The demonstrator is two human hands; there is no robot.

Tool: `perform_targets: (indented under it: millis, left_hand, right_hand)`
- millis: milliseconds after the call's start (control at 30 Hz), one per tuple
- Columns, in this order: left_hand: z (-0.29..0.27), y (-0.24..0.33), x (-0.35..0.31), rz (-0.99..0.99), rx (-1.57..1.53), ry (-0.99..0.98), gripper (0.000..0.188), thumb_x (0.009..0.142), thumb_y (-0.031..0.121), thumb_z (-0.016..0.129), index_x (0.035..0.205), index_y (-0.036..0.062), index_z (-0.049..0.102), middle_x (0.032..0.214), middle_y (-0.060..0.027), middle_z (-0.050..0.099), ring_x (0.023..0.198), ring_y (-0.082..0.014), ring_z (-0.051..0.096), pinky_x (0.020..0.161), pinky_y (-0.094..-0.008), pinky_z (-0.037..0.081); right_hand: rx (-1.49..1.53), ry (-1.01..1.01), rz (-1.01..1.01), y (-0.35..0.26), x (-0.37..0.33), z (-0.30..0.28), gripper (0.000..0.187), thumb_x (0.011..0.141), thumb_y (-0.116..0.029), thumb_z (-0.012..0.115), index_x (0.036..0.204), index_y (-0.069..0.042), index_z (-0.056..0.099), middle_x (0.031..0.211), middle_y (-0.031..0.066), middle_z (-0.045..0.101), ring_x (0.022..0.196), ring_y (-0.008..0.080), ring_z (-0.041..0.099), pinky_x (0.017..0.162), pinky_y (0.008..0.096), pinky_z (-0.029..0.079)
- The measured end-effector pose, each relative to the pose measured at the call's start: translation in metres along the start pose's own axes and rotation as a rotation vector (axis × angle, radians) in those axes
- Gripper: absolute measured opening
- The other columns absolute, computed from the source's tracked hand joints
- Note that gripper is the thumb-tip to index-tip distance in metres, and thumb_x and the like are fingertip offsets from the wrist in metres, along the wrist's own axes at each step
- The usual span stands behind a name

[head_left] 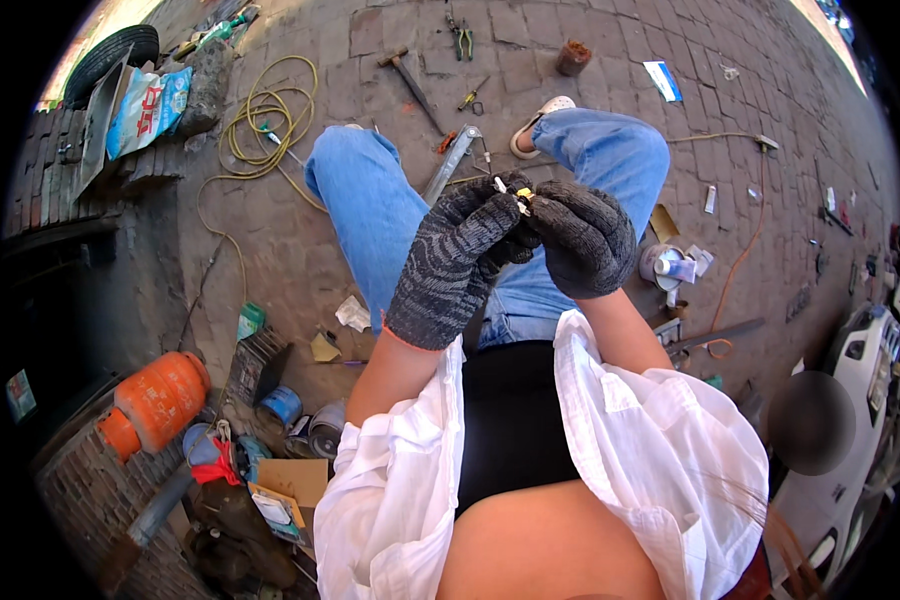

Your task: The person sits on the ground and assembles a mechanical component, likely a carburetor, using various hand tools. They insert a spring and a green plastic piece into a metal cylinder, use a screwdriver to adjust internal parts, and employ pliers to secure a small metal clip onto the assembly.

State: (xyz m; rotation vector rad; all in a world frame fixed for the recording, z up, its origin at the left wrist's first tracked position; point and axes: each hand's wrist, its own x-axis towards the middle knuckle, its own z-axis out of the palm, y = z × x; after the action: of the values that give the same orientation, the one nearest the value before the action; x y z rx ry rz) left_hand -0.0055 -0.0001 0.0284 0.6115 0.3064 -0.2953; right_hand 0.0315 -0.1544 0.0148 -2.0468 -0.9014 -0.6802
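Observation:
In dark grey knitted gloves, my left hand (pixel 460 245) and my right hand (pixel 585 240) meet in front of my knees. Their fingertips pinch a small brass-coloured and white piece (pixel 524 200), too small to name by kind. The fingers of both hands are curled closed and hide part of it. Just beyond my left fingers, a flat grey metal bar (pixel 452 163) leans near my left knee. Past it on the paving lie a hammer (pixel 410 88), a screwdriver (pixel 473 94) and green-handled pliers (pixel 461 40).
A coiled yellow hose (pixel 260 118) lies at the left, with an orange gas cylinder (pixel 162 402) nearer me. Right of my knee stands a light-coloured mug (pixel 660 264) with a tube on it. A rusty can (pixel 573 58) stands ahead; a white vehicle bumper (pixel 838 430) is at the right.

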Motion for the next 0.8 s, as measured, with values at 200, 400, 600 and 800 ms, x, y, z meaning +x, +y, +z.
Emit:
perform_targets:
  millis: [200,400,600,800]
  left_hand:
    - [0.005,0.0,-0.009,0.125,0.16,0.066,0.026,0.082,0.006,0.061,0.107,-0.0009,0.057,0.091,-0.0082,0.063,0.078,-0.0134,0.062,0.068,-0.0235,0.051]
    - [0.005,0.004,-0.009,0.231,0.568,0.088,0.026,0.082,0.004,0.061,0.107,-0.0032,0.057,0.092,-0.0094,0.063,0.08,-0.0117,0.061,0.068,-0.0222,0.05]
    - [-0.023,0.011,0.005,0.093,0.486,0.012,0.027,0.083,0.007,0.059,0.109,-0.0018,0.057,0.087,-0.0075,0.063,0.069,-0.0121,0.06,0.061,-0.0233,0.048]
    - [-0.022,0.006,0.006,0.174,0.454,0.04,0.03,0.084,0.011,0.059,0.111,-0.0008,0.056,0.081,-0.0056,0.062,0.061,-0.01,0.057,0.051,-0.0201,0.044]
  right_hand:
    - [0.022,-0.028,-0.043,0.001,-0.003,0.001,0.033,0.062,-0.007,0.067,0.094,-0.013,0.066,0.094,0.0069,0.064,0.081,0.0243,0.063,0.066,0.0324,0.05]
    - [0.095,-0.151,0.13,0.002,-0.002,0.0,0.029,0.064,-0.006,0.068,0.092,-0.013,0.066,0.095,0.0069,0.064,0.084,0.0251,0.062,0.07,0.0338,0.05]
    - [0.098,-0.378,0.013,0.014,0.008,-0.008,0.035,0.067,-0.011,0.069,0.101,-0.015,0.062,0.1,0.0041,0.062,0.085,0.025,0.061,0.071,0.0346,0.05]
    - [0.278,-0.368,0.007,0.02,0.021,-0.009,0.043,0.066,-0.017,0.073,0.107,-0.014,0.059,0.102,0.0073,0.06,0.091,0.0255,0.06,0.076,0.0344,0.048]
